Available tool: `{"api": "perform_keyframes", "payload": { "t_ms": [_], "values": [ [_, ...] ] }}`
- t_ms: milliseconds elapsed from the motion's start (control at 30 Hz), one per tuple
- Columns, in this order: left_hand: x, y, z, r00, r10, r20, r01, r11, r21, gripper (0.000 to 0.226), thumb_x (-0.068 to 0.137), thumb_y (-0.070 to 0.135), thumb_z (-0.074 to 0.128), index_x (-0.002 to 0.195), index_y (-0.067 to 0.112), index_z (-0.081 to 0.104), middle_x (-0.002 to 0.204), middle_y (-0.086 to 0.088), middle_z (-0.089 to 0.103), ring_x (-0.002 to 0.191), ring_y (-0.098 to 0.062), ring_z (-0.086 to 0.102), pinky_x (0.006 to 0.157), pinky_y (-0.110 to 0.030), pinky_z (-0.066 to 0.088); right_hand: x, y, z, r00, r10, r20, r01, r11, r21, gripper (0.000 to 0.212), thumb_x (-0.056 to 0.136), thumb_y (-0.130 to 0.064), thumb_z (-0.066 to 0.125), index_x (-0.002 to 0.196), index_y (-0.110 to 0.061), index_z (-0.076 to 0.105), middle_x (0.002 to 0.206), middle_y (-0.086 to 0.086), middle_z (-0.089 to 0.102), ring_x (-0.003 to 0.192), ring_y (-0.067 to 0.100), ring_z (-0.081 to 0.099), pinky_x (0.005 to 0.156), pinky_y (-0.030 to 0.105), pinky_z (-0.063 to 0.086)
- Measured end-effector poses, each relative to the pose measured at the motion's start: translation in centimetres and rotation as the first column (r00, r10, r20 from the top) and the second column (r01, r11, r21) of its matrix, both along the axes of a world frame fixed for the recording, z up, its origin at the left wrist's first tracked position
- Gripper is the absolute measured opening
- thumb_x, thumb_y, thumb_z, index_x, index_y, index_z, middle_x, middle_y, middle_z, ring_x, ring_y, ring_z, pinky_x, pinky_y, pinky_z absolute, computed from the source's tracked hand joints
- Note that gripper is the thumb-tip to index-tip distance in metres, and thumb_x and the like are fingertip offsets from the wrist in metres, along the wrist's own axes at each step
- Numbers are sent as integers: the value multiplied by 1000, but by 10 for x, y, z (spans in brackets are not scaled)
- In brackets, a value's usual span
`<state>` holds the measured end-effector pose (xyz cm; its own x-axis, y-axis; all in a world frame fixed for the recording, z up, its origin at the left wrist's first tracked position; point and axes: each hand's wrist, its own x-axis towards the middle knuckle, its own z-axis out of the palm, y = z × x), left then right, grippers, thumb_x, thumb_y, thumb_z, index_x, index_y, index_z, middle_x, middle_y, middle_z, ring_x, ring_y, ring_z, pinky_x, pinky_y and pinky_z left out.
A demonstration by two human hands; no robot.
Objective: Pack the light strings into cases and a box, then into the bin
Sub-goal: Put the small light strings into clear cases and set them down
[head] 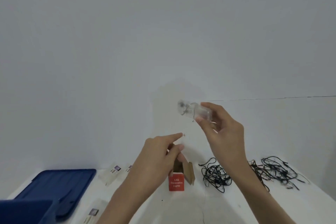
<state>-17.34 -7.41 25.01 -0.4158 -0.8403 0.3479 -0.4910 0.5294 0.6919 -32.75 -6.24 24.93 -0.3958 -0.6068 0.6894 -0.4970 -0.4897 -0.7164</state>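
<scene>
- A small clear case [202, 112] was held up in the air just right of the frame's centre, with a blurred bunch of fine light string [183, 108] sticking out at its left end.
- The right hand [225, 132] gripped that case, its thumb below and its fingers [209, 104] curled over the top.
- The left hand [156, 156] hovered lower and to the left, above the box, forefinger and thumb reaching forward with the other fingers tucked under; whether they pinched a thin wire could not be told through the blur.
- A red box [176, 183] lettered "LED Decorative Lights" stood on the white surface [236, 205] below the left hand, its brown flaps open.
- Right of the box lay a tangle of black light strings [216, 174], and a second tangle [278, 172] lay further right, beyond the right forearm.
- Left of the box lay labelled clear packets [112, 172], with another [91, 214] near the bottom edge.
- A dark blue lid [58, 183] lay flat at lower left, and a corner of a blue bin [23, 211] filled the bottom left corner.
</scene>
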Motion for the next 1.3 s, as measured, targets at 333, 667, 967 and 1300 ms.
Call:
{"api": "perform_keyframes", "payload": {
  "t_ms": [333, 667, 967, 1300],
  "values": [
    [20, -13, 44, 938, 205, 280, 69, 681, -729, 16, 91, 24, 50, 85, 23, 65, 78, 6, 63, 70, -19, 62, 51, -35, 48, -4, 0, 0, 955, 126, -267, -39, 950, 309, 27, 82, -10, 66, 104, -26, 66, 90, -5, 68, 82, 11, 65, 75, 14, 51],
    [17, -51, 16, 928, -198, -315, 235, 968, 83, 23, 88, 5, 58, 72, 17, 68, 51, 10, 58, 45, -4, 42, 48, -20, 33, -1, 8, 10, 519, 653, 552, -793, 608, 26, 36, 56, -3, 77, 91, -6, 72, 84, 21, 70, 69, 33, 69, 68, 32, 57],
    [8, -21, -26, 895, -83, -438, 255, 901, 351, 23, 94, 15, 51, 111, 18, 67, 66, 6, 66, 38, -5, 37, 36, -17, 31, 10, -5, 6, 840, 284, 462, -326, 945, 11, 24, 82, -1, 65, 102, -14, 66, 87, 11, 73, 72, 21, 72, 78, 28, 57],
    [28, -13, 2, 959, 220, 181, -99, 854, -510, 34, 95, 31, 33, 109, 29, 64, 89, 7, 68, 81, -18, 65, 69, -36, 53, 4, -14, -14, 980, -63, -186, 90, 987, 136, 27, 82, -8, 66, 103, -25, 64, 89, -10, 62, 72, 9, 58, 65, 5, 42]
  ]
}}
